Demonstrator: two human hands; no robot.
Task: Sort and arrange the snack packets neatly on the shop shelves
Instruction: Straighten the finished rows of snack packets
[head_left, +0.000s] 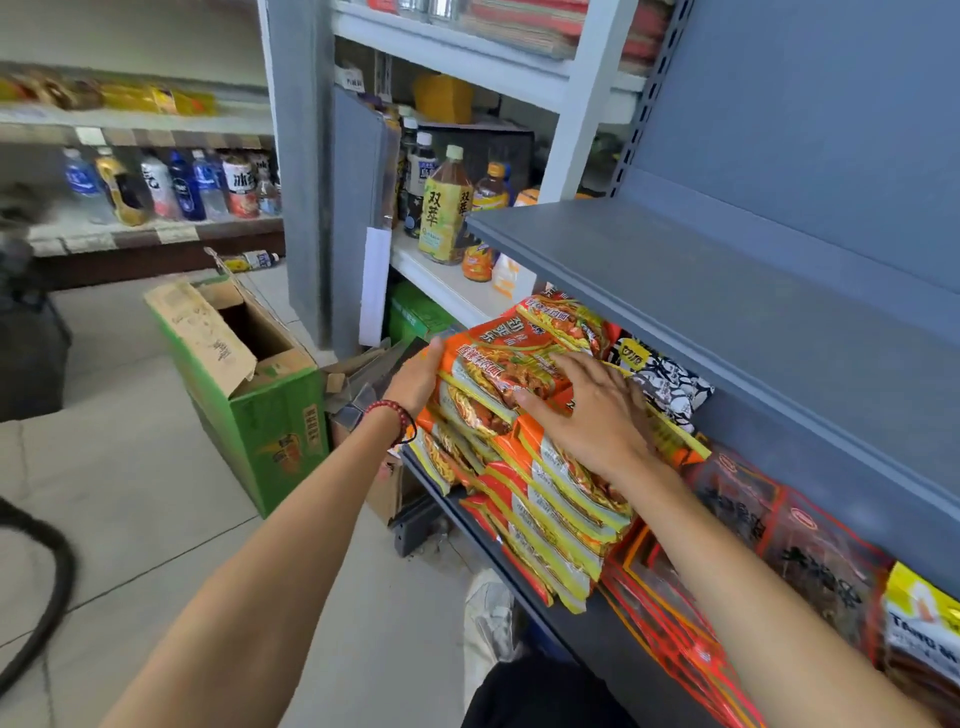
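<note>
A stack of several orange-and-yellow snack packets (540, 483) stands leaning on the lower grey shelf (582, 618), under the upper grey shelf (727, 270). My left hand (415, 379) presses against the stack's left end, thumb on the top packet's edge. My right hand (592, 410) lies flat with spread fingers on the front of the topmost packet. A black-and-white packet (670, 384) sits behind the stack. Dark red packets (810, 551) and a yellow-white packet (919, 623) fill the shelf to the right.
An open green cardboard box (249, 395) stands on the tiled floor at left, with smaller boxes (358, 384) beside the shelf end. Drink bottles (447, 208) fill the white shelving behind. A black hose (47, 587) curves at the far left. My shoe (491, 613) is below the shelf.
</note>
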